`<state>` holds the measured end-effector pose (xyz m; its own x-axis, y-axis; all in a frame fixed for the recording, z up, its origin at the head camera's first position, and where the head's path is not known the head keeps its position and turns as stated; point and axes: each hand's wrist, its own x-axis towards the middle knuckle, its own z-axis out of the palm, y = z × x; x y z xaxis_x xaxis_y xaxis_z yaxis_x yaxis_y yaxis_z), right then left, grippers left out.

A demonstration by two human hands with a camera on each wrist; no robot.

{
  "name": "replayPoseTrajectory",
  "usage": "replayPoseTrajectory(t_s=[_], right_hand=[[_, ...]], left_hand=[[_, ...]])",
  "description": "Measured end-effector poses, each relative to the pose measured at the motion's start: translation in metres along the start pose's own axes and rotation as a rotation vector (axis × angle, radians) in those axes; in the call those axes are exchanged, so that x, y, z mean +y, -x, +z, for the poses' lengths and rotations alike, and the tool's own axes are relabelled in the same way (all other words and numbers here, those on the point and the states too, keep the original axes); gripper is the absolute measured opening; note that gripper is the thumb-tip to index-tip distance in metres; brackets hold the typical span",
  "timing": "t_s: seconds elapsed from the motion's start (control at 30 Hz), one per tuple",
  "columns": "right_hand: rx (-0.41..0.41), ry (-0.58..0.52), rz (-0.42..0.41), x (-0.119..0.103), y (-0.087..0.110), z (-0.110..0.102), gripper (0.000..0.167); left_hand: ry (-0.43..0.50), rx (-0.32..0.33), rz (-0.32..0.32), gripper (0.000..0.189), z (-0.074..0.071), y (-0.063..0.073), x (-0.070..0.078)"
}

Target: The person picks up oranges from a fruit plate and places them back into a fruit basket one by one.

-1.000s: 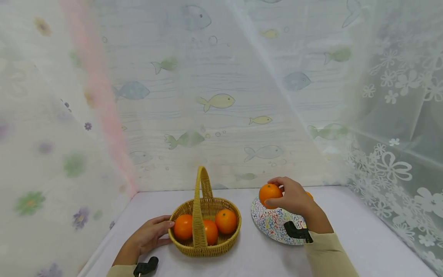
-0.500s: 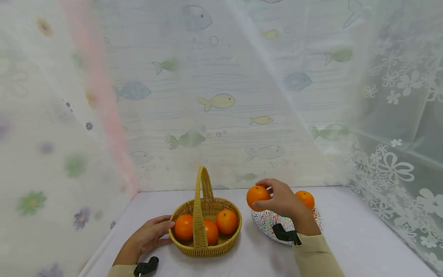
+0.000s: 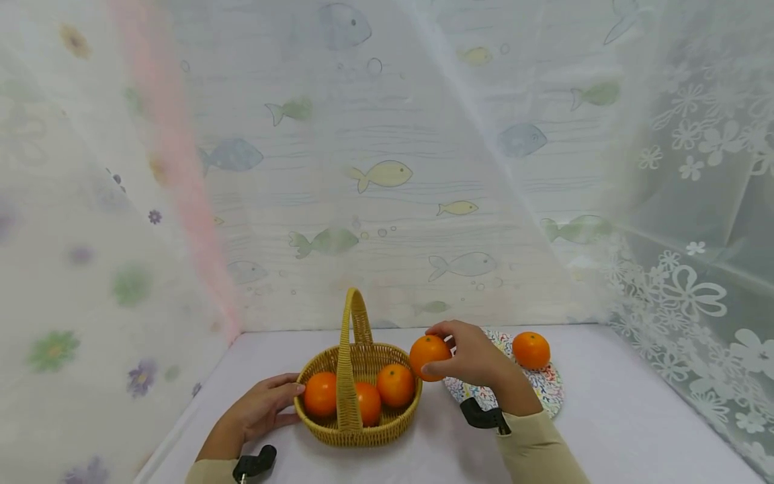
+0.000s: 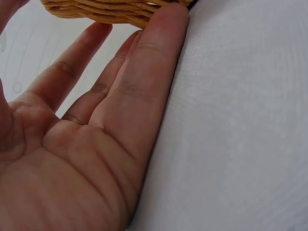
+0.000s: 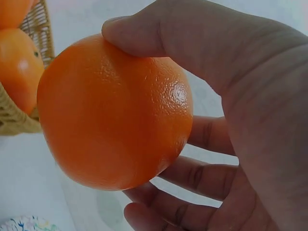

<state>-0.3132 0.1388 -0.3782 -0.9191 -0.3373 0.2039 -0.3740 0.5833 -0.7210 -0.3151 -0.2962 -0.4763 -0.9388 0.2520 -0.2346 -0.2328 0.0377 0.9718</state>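
My right hand (image 3: pixel 474 359) holds an orange (image 3: pixel 428 358) just off the right rim of the yellow wicker basket (image 3: pixel 357 438). In the right wrist view, thumb and fingers grip that orange (image 5: pixel 113 115) from either side. Three more oranges sit in the basket: a left one (image 3: pixel 320 395), a middle one (image 3: pixel 368 405) partly behind the handle, and a right one (image 3: pixel 396 386). With fairly straight fingers, my left hand (image 3: pixel 266 405) touches the basket's left side. The left wrist view shows its fingertips against the wicker (image 4: pixel 106 12).
Right of the basket lies a round plate (image 3: pixel 551 396) with a colourful squiggle pattern, bearing one orange (image 3: pixel 531 350). The basket's tall arched handle (image 3: pixel 345 349) rises over its middle. A white cloth covers the table (image 3: pixel 617 403), and a fish-print curtain (image 3: pixel 387 222) hangs behind.
My right hand has carried its orange leftward from above the plate to beside the basket, uncovering the orange on the plate. The left hand and basket have stayed in place.
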Motion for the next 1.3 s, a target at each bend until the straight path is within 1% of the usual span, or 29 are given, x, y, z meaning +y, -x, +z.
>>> replayPoseTrajectory(t_s=[0.1, 0.23, 0.53, 0.67, 0.83, 0.93, 1.1, 1.17, 1.3], right_hand=[[-0.009, -0.014, -0.014, -0.006, 0.001, 0.002, 0.060], [-0.028, -0.002, -0.043, -0.009, 0.001, 0.007, 0.058], [-0.081, 0.052, -0.103, -0.013, -0.001, 0.020, 0.058], [-0.095, 0.072, -0.112, -0.015, -0.001, 0.023, 0.058], [-0.094, 0.079, -0.120, -0.013, -0.002, 0.026, 0.058], [-0.086, 0.086, -0.120, -0.014, -0.002, 0.028, 0.057], [-0.111, 0.074, -0.112, -0.017, -0.001, 0.031, 0.055], [-0.122, 0.075, -0.111, -0.018, -0.001, 0.033, 0.055], [-0.117, 0.091, -0.109, -0.019, -0.002, 0.038, 0.058]], left_hand=[[0.002, -0.013, 0.011, 0.068, -0.002, -0.001, 0.001], [-0.004, -0.025, 0.012, 0.065, -0.003, -0.001, 0.000], [-0.009, -0.012, 0.005, 0.069, -0.003, -0.002, -0.002], [-0.017, -0.006, -0.006, 0.072, -0.002, -0.002, 0.000], [-0.020, 0.002, -0.017, 0.073, -0.001, -0.001, 0.001], [-0.018, -0.007, -0.015, 0.072, -0.002, 0.000, 0.001], [-0.017, -0.022, -0.009, 0.070, -0.003, -0.001, -0.001], [-0.014, -0.023, -0.008, 0.069, -0.003, -0.001, -0.001], [-0.010, -0.022, -0.006, 0.069, -0.003, -0.002, -0.002]])
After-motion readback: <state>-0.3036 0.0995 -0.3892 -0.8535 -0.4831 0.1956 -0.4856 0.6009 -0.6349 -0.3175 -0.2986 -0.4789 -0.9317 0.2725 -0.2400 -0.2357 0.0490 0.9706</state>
